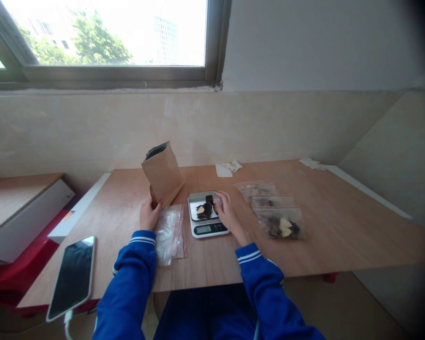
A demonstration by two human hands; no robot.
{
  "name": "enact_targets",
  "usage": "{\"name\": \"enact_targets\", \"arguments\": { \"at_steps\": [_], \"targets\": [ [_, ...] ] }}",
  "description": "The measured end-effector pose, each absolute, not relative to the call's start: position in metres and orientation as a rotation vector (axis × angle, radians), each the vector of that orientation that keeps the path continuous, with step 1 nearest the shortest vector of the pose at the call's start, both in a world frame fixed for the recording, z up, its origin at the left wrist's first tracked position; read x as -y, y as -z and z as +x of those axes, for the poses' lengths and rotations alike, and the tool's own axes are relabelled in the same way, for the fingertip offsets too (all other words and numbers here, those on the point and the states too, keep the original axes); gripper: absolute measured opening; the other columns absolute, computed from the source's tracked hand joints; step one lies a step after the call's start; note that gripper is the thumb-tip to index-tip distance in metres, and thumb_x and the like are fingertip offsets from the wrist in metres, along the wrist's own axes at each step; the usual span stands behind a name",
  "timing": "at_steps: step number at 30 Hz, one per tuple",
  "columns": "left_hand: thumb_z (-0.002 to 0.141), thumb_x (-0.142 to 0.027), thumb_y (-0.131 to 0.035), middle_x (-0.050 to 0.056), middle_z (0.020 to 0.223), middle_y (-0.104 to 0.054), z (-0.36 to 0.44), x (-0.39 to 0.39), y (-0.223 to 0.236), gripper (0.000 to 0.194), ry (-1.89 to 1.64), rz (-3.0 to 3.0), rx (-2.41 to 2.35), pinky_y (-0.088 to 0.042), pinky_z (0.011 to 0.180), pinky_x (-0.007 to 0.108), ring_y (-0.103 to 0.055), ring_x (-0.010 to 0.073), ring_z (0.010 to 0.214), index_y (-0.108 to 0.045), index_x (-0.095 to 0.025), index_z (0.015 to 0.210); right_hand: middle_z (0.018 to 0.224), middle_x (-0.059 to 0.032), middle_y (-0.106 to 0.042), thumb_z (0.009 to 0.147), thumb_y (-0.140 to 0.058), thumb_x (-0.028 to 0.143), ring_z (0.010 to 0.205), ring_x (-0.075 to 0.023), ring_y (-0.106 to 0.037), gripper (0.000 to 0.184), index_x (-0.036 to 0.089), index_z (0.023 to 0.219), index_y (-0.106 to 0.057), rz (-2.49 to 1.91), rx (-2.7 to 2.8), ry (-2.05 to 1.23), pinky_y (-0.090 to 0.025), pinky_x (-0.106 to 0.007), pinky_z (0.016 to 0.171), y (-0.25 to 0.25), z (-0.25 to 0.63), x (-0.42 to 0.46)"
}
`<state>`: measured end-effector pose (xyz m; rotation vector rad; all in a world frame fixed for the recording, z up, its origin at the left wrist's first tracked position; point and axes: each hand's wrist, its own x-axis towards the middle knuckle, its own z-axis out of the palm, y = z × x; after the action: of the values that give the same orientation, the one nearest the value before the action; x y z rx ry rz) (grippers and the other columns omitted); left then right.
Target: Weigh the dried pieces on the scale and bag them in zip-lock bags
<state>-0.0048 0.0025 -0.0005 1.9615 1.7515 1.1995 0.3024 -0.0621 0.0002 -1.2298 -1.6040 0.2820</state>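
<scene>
A brown kraft paper bag (165,174) stands tilted on the table, its top open and its inside dark. My left hand (150,215) is closed on the bag's lower left edge. On a white digital kitchen scale (194,231) lie several dark dried pieces (205,208), some with a pale cut face. Over the right side of the weighing plate, my right hand (227,212) has its fingers curled against one of these dark pieces, which they partly hide. Clear zip bags (168,236) with red seal lines lie flat between my left hand and the scale.
Several filled zip bags (279,222) with dark and pale pieces overlap on the table to the right. A tablet (72,278) with a plugged-in cable lies at the left edge. White paper (224,171) and a crumpled tissue (233,166) are at the back, near the wall.
</scene>
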Motion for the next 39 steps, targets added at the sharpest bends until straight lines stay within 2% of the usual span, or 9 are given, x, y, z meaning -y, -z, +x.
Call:
{"name": "enact_targets", "arguments": {
  "at_steps": [5,9,12,15,24,31,35,39],
  "targets": [
    [0.081,-0.049,-0.050,0.008,0.079,-0.068,-0.005,-0.003,0.002,0.040,-1.202,1.970,-1.740,-0.044,0.063,0.029,-0.059,0.0203,0.069,-0.065,-0.013,0.090,0.124,-0.0124,-0.053,0.090,-0.047,0.028,0.124,-0.0228,-0.045,0.033,0.019,0.122,-0.051,-1.183,1.678,-0.304,-0.036,-0.044,0.107,-0.006,0.308,0.072],
    [0.081,-0.050,-0.050,0.007,0.078,-0.067,-0.006,-0.004,0.003,0.041,-1.175,1.965,-1.762,-0.043,0.063,0.028,-0.059,0.0196,0.069,-0.065,-0.013,0.090,0.133,-0.0111,-0.051,0.079,-0.065,0.031,0.136,-0.0282,-0.032,0.056,0.021,0.131,-0.047,-1.190,1.880,-0.320,-0.028,-0.050,0.111,-0.016,0.304,0.079],
    [0.081,-0.050,-0.049,0.007,0.078,-0.067,-0.006,-0.004,0.002,0.041,-1.153,1.955,-1.775,-0.043,0.062,0.028,-0.059,0.0195,0.070,-0.065,-0.012,0.091,0.133,-0.0111,-0.051,0.073,-0.071,0.029,0.137,-0.0300,-0.030,0.064,0.021,0.132,-0.047,-1.248,1.951,-0.306,-0.022,-0.053,0.113,-0.021,0.298,0.080],
    [0.081,-0.050,-0.050,0.007,0.079,-0.067,-0.006,-0.004,0.003,0.042,-1.157,1.959,-1.777,-0.043,0.063,0.028,-0.059,0.0198,0.070,-0.065,-0.012,0.091,0.129,-0.0108,-0.055,0.071,-0.073,0.026,0.134,-0.0302,-0.035,0.062,0.020,0.129,-0.051,-1.288,1.985,-0.282,-0.020,-0.054,0.113,-0.024,0.293,0.079],
    [0.081,-0.048,-0.050,0.007,0.077,-0.067,-0.007,-0.006,0.006,0.040,-1.193,1.988,-1.755,-0.042,0.061,0.027,-0.058,0.0185,0.067,-0.066,-0.012,0.091,0.120,-0.0113,-0.061,0.076,-0.069,0.027,0.120,-0.0280,-0.047,0.050,0.019,0.123,-0.055,-1.302,1.986,-0.157,-0.030,-0.051,0.107,-0.034,0.297,0.086],
    [0.079,-0.047,-0.053,0.007,0.074,-0.067,-0.006,-0.004,0.003,0.038,-1.211,1.943,-1.738,-0.043,0.060,0.028,-0.057,0.0186,0.065,-0.066,-0.013,0.087,0.110,-0.0091,-0.064,0.082,-0.064,0.028,0.109,-0.0254,-0.052,0.029,0.020,0.109,-0.062,-1.380,1.927,-0.162,-0.039,-0.041,0.094,-0.066,0.290,0.069],
    [0.077,-0.044,-0.055,0.007,0.074,-0.067,-0.005,-0.002,0.001,0.037,-1.248,1.913,-1.696,-0.045,0.063,0.029,-0.059,0.0198,0.068,-0.067,-0.012,0.091,0.108,-0.0090,-0.066,0.083,-0.064,0.029,0.106,-0.0240,-0.052,0.026,0.018,0.106,-0.063,-1.466,1.975,-0.222,-0.037,-0.038,0.092,-0.069,0.272,0.045],
    [0.077,-0.045,-0.055,0.007,0.076,-0.068,-0.005,-0.003,0.002,0.038,-1.260,1.920,-1.664,-0.046,0.065,0.029,-0.060,0.0207,0.071,-0.068,-0.012,0.092,0.106,-0.0102,-0.066,0.084,-0.064,0.034,0.108,-0.0262,-0.050,0.024,0.017,0.102,-0.065,-1.587,2.063,-0.194,-0.033,-0.043,0.095,-0.062,0.260,0.034]
  ]
}}
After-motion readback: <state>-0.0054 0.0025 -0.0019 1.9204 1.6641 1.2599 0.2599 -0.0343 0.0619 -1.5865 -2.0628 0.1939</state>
